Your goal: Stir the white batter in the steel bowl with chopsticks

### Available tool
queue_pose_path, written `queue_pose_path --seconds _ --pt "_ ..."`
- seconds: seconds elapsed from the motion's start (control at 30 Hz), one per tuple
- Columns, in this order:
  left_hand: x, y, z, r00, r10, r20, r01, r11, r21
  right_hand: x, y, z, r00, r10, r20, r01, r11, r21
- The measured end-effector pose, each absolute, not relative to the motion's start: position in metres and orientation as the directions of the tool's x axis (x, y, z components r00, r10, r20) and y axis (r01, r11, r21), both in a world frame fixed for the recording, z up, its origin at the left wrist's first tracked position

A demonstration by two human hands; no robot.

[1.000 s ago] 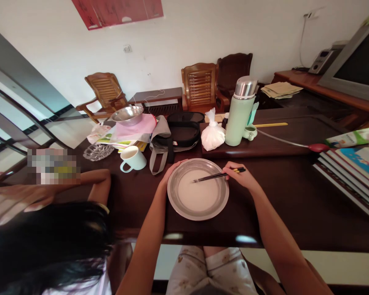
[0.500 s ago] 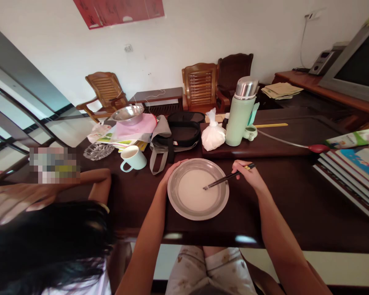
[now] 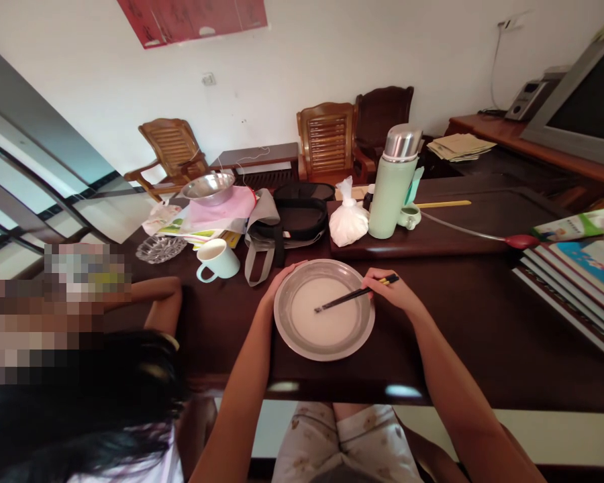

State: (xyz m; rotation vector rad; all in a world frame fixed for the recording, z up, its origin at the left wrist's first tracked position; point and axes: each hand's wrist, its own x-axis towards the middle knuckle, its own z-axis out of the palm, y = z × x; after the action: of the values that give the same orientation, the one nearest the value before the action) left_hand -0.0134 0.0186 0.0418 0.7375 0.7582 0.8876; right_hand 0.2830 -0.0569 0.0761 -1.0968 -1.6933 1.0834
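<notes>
A round metal basin (image 3: 324, 347) holding a milky white liquid sits on the dark wooden table (image 3: 483, 335) right in front of me. My left hand (image 3: 278, 285) rests against the basin's far left rim, fingers curved along it. My right hand (image 3: 390, 290) is closed on a pair of dark chopsticks (image 3: 352, 295) at the basin's right rim. The chopstick tips dip into the white liquid near its middle.
Behind the basin stand a pale green mug (image 3: 217, 259), a grey bag (image 3: 286, 221), a tied white plastic bag (image 3: 347, 220), a green thermos (image 3: 393, 182) and a small cup (image 3: 409, 217). Stacked books (image 3: 578, 275) lie right. Another person (image 3: 80, 396) sits at my left.
My right hand swept the chopsticks through the liquid: tips went right and nearer half a second ago, then back left toward the middle. My left hand stayed on the rim.
</notes>
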Motion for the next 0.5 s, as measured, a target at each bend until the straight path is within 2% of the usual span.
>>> queue_pose_path --seconds 0.17,0.27,0.37,0.5 --pt "-0.0135 0.0186 0.0417 0.422 0.869 -0.258 -0.399 0.434 0.808 0.2907 -0.0562 0.073 -0.087 0.971 0.223 0.213 0.237 -0.948" --pt "-0.0128 0.0179 0.0435 0.421 0.87 -0.255 -0.394 0.429 0.813 0.2897 -0.0565 0.0725 -0.174 0.965 0.197 0.174 0.227 -0.958" --pt "-0.0119 0.0169 0.0455 0.419 0.872 -0.255 -0.39 0.426 0.816 0.286 -0.0561 0.0727 -0.295 0.936 0.193 0.22 0.263 -0.939" --pt "-0.012 0.0173 0.0451 0.414 0.875 -0.251 -0.395 0.421 0.817 0.2926 -0.0553 0.0727 -0.12 0.966 0.231 0.235 0.254 -0.938"
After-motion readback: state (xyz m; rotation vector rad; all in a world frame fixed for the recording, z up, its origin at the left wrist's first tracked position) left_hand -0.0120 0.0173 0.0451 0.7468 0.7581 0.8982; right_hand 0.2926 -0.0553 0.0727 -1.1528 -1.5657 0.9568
